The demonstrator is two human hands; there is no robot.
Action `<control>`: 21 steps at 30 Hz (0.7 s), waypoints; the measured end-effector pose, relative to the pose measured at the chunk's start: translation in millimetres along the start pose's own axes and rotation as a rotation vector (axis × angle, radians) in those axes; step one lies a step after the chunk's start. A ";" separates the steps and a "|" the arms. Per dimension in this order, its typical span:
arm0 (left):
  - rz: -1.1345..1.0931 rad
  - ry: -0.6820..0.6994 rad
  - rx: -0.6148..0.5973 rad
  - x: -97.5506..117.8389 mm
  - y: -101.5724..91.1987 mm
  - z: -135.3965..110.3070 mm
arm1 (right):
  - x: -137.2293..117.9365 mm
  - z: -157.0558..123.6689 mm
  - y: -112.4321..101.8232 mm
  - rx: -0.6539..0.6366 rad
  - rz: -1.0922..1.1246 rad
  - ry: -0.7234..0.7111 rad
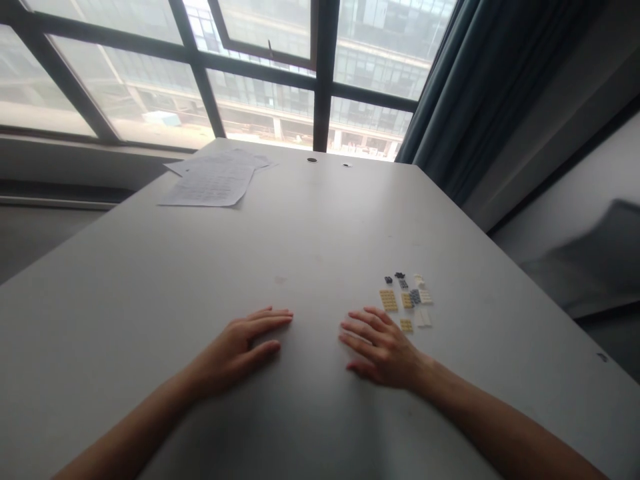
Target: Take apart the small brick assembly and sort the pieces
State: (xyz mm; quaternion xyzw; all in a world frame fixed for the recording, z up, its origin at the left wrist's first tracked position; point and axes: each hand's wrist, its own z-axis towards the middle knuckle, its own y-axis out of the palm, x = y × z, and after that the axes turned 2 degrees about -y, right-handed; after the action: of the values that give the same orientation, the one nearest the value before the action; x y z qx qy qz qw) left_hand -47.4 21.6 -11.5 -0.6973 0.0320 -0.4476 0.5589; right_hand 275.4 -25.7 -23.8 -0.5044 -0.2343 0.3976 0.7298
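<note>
My left hand (250,343) rests on the white table (310,227), fingers stretched out and thumb apart, holding nothing. Facing it, my right hand (377,347) lies on the table with its fingers spread, also without anything in it. Just beyond and to the right of the right hand is a group of small building bricks. Among them are a tan plate (388,300), a smaller tan brick (406,325), a grey brick (415,297), black pieces (389,280) and white pieces (423,317). Neither hand visibly touches them.
Printed paper sheets (210,180) lie at the table's far left corner. Two small round holes, one of them a dark hole (312,160), are near the far edge. Behind the table are windows (270,100), with a dark curtain (450,93) at the right.
</note>
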 end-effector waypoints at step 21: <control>-0.059 0.061 0.157 -5.4 0.1 -3.0 | 85.6 25.7 5.7 -0.259 0.014 0.220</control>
State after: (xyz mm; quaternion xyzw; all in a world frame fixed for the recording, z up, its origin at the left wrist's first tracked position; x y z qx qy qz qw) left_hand -52.7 22.3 -14.9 -0.6380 -0.0065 -0.4862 0.5971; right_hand 303.4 59.3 -24.3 -0.6364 -0.1986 0.3116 0.6772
